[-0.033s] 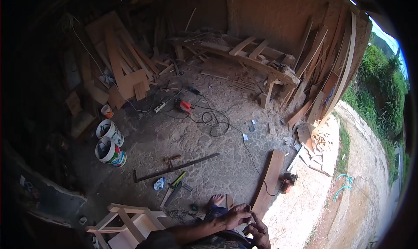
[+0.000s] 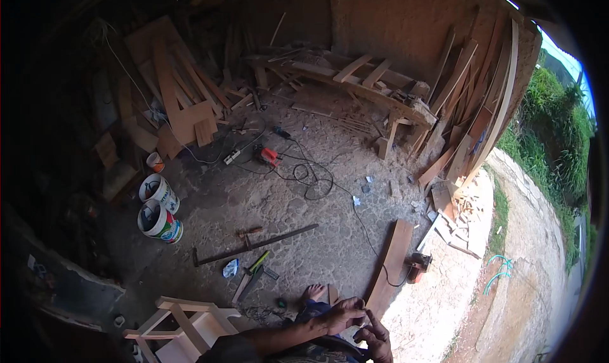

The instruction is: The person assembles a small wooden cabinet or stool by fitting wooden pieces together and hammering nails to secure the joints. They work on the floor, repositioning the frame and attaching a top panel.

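Note:
My left hand (image 2: 344, 317) is held over my lap at the lower middle, its fingers curled and thumb and fingertips brought together. Close by on its right, my right hand (image 2: 377, 343) is raised with its fingers bent, fingertips almost meeting those of the left. Whatever the two hands may hold between them is too small and dark to make out. Beyond them a long brown plank (image 2: 394, 249) lies on the floor. A red and black power tool (image 2: 419, 267) with a cord rests beside that plank.
A wooden frame (image 2: 184, 325) stands at lower left. A bar clamp (image 2: 254, 245), a yellow-green handled tool (image 2: 259, 261) and a red power tool (image 2: 269, 156) lie on the floor among cords. Buckets (image 2: 166, 226) stand left. A workbench (image 2: 355, 87) and leaning boards (image 2: 488, 103) line the back.

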The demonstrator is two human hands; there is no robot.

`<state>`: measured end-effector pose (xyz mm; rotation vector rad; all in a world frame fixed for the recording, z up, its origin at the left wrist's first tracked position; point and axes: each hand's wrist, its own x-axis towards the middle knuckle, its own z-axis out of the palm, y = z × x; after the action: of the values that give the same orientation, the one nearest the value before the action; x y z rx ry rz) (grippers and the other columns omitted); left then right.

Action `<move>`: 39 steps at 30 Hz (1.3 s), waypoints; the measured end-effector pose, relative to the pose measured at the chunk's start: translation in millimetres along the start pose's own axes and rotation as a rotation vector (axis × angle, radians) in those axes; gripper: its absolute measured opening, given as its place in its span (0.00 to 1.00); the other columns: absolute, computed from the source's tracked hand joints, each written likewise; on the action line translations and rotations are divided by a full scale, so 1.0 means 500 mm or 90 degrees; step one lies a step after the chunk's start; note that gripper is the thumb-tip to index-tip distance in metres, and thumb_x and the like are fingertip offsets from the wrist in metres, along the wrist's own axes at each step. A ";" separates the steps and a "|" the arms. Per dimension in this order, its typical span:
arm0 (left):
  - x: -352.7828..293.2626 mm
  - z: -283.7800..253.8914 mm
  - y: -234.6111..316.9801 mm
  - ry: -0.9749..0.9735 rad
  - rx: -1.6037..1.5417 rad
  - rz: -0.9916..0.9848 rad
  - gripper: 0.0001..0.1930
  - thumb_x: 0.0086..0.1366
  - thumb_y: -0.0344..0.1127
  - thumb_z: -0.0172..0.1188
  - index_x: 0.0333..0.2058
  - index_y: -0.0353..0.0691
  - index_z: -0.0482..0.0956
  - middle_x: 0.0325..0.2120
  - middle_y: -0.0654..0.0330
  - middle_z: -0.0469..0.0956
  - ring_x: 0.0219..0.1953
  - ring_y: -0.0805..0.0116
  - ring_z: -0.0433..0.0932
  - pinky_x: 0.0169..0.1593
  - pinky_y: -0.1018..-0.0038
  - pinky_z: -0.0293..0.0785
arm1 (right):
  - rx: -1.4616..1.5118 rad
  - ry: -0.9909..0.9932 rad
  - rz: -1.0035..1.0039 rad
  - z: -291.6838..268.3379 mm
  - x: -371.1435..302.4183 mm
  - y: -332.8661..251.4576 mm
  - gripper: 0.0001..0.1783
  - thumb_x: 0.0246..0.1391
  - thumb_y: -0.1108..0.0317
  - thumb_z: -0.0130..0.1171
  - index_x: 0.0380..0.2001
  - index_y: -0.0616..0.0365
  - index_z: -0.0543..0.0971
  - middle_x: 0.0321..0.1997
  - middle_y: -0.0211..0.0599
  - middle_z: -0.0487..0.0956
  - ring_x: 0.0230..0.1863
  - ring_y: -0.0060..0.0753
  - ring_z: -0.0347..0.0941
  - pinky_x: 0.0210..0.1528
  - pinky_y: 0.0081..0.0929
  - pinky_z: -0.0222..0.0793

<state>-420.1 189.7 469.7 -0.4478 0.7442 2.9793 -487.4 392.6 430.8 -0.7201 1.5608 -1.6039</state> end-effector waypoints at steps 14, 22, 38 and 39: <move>0.005 0.043 0.006 0.004 0.117 -0.095 0.12 0.68 0.41 0.62 0.44 0.41 0.80 0.33 0.66 0.80 0.33 0.77 0.77 0.41 0.77 0.75 | 0.143 0.019 0.204 0.029 -0.020 -0.099 0.42 0.64 0.66 0.54 0.74 0.59 0.46 0.34 0.35 0.77 0.33 0.27 0.72 0.30 0.24 0.72; -0.001 0.050 0.009 0.018 0.124 -0.091 0.11 0.69 0.40 0.62 0.42 0.40 0.79 0.28 0.67 0.78 0.30 0.77 0.77 0.37 0.78 0.74 | 0.193 0.002 0.208 0.015 -0.019 -0.055 0.45 0.63 0.66 0.55 0.75 0.56 0.42 0.34 0.34 0.77 0.33 0.26 0.72 0.30 0.24 0.72; -0.003 0.018 -0.006 0.069 0.186 -0.067 0.07 0.69 0.37 0.59 0.39 0.41 0.79 0.24 0.68 0.76 0.25 0.79 0.74 0.27 0.81 0.68 | 0.080 0.007 0.222 0.019 -0.012 -0.098 0.18 0.60 0.62 0.62 0.51 0.57 0.76 0.38 0.33 0.79 0.35 0.27 0.74 0.31 0.25 0.73; -0.004 0.023 -0.005 0.076 0.199 -0.069 0.07 0.70 0.38 0.59 0.40 0.41 0.79 0.24 0.68 0.76 0.25 0.79 0.74 0.27 0.81 0.68 | 0.090 0.019 0.252 0.023 -0.014 -0.116 0.16 0.60 0.62 0.62 0.47 0.57 0.77 0.38 0.33 0.79 0.37 0.28 0.74 0.31 0.26 0.74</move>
<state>-421.3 197.4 479.0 -0.6246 1.1332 2.6880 -482.3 389.3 489.9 -0.2891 1.4828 -1.4131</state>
